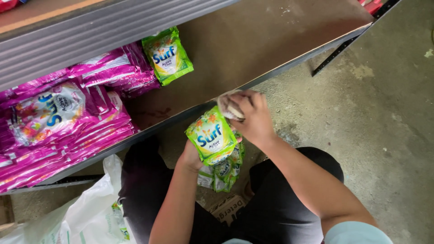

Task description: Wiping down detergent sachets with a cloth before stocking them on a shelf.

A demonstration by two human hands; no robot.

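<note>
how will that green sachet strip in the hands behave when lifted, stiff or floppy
Probably floppy: the green sachet strip hangs folded below the left hand. Likely light, since the right hand pinches only its top. The glossy film may be slippery.

A bunch of green sachets hangs held upright, just below the shelf edge.
</note>
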